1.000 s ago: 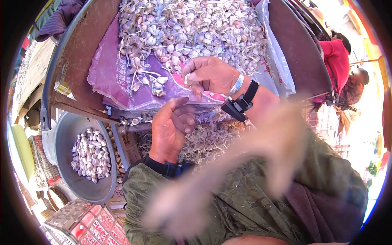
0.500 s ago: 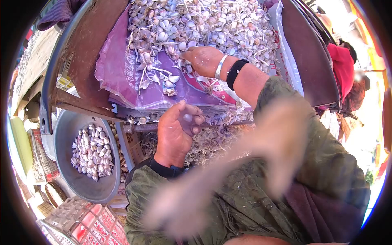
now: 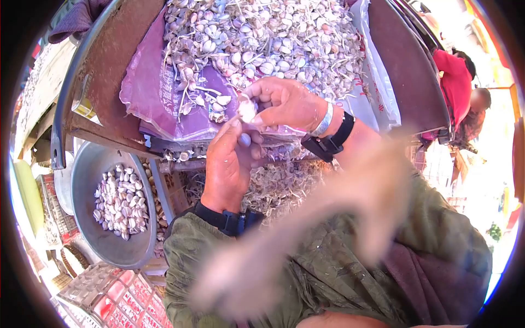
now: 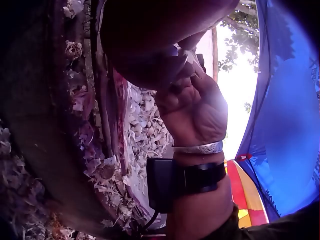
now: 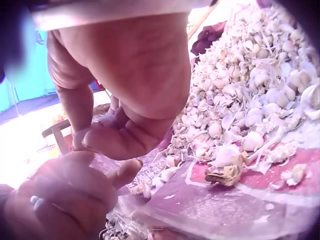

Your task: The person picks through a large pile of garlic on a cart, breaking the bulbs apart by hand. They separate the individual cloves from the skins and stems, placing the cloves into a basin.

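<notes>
In the head view the right hand [image 3: 292, 106] pinches a pale garlic piece [image 3: 247, 110] between thumb and fingers, at the front edge of the purple sheet [image 3: 205, 128]. The thumb tip of the left hand [image 3: 224, 169] is right beside that piece; whether it touches cannot be told. A clove [image 3: 244, 140] lies in the left hand's curled fingers, and shows white in the right wrist view [image 5: 36, 201]. Heaped garlic [image 3: 273, 49] covers the sheet beyond. In the left wrist view the right hand [image 4: 195, 112] meets the dark, near left hand [image 4: 160, 30].
A grey basin [image 3: 87, 218] with peeled-looking cloves stands at the left, below the metal frame [image 3: 68, 104]. Plastic crates [image 3: 109, 295] are at the lower left. Husks [image 3: 279, 191] lie under the tray edge. A blurred pale shape crosses the lap. A person in red [image 3: 454, 82] is at the right.
The right hand has come back from the heap to the left hand, now with a garlic piece between its fingers. The left hand has risen slightly, its clove still in it.
</notes>
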Demonstrator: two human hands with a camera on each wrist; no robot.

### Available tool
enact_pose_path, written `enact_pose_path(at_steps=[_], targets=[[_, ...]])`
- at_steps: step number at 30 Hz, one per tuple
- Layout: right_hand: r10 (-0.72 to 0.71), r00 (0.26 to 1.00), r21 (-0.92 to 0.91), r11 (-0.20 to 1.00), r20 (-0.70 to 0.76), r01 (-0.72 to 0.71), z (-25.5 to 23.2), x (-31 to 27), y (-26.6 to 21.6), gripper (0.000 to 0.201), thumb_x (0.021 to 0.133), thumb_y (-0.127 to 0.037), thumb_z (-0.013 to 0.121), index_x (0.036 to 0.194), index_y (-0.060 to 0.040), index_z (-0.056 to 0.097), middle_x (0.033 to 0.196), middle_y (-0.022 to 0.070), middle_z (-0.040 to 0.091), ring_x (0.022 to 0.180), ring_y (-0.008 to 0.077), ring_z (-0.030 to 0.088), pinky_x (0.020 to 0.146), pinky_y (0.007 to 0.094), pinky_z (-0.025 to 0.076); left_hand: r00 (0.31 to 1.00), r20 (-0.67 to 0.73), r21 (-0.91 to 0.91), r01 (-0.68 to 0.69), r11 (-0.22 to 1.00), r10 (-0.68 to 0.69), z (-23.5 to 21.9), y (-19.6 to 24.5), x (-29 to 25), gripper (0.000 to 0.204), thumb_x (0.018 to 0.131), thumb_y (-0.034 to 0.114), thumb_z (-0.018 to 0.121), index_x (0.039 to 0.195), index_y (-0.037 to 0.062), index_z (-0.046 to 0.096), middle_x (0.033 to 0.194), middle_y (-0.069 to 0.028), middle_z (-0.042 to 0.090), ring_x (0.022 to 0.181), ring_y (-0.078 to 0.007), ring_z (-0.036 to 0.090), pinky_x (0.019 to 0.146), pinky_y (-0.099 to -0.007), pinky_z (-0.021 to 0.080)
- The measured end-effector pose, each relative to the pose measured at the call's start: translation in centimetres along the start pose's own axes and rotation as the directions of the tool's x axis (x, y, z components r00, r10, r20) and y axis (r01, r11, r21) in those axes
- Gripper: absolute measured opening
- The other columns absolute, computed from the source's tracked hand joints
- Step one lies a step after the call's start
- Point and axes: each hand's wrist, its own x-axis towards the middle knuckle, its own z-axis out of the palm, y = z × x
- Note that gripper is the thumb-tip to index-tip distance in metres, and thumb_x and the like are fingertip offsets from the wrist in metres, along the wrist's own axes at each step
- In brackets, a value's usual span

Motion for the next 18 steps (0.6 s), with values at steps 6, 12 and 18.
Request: enact_pose_path(at_steps=[6, 12, 18], targets=[[-0.383, 0.917, -0.71, 0.615, 0.111, 0.343, 0.1, -1.3, 1.7, 0.026, 0.083, -0.004, 0.067, 0.109, -0.0053, 0.067, 0.093, 0.0061, 0.064, 0.082, 0.0129, 0.062, 0.066, 0.0285, 0.05, 0.999, -0.027, 0.145, -0.02, 0.989, 0.024, 0.1, 0.1, -0.4, 0.019, 0.096, 0.017, 0.053, 0.103, 0.0007, 0.061, 0.08, -0.0023, 0.059, 0.064, -0.0087, 0.053, 0.057, -0.0221, 0.042], [0.117, 0.993, -0.373, 0.921, -0.011, -0.113, -0.1, -2.4, 0.3, 0.028, 0.087, -0.001, 0.059, 0.115, 0.0014, 0.061, 0.093, 0.0092, 0.065, 0.074, 0.0159, 0.067, 0.062, 0.0276, 0.056, 0.996, -0.085, 0.467, 0.007, 0.884, 0.037, 1.8, 0.4, -1.1, 0.015, 0.093, 0.017, 0.06, 0.098, 0.0041, 0.064, 0.074, 0.0012, 0.06, 0.057, -0.0033, 0.048, 0.047, -0.0175, 0.034], [0.126, 0.992, -0.269, 0.955, -0.006, -0.124, 0.5, -2.8, 0.7, 0.028, 0.09, -0.001, 0.056, 0.117, 0.0062, 0.056, 0.09, 0.013, 0.065, 0.074, 0.02, 0.069, 0.062, 0.0295, 0.059, 0.986, -0.133, 0.507, -0.024, 0.862, 0.105, 1.6, 0.7, -1.2, 0.014, 0.09, 0.016, 0.063, 0.095, 0.0027, 0.064, 0.07, 0.0005, 0.06, 0.055, -0.0034, 0.047, 0.048, -0.0183, 0.034]])
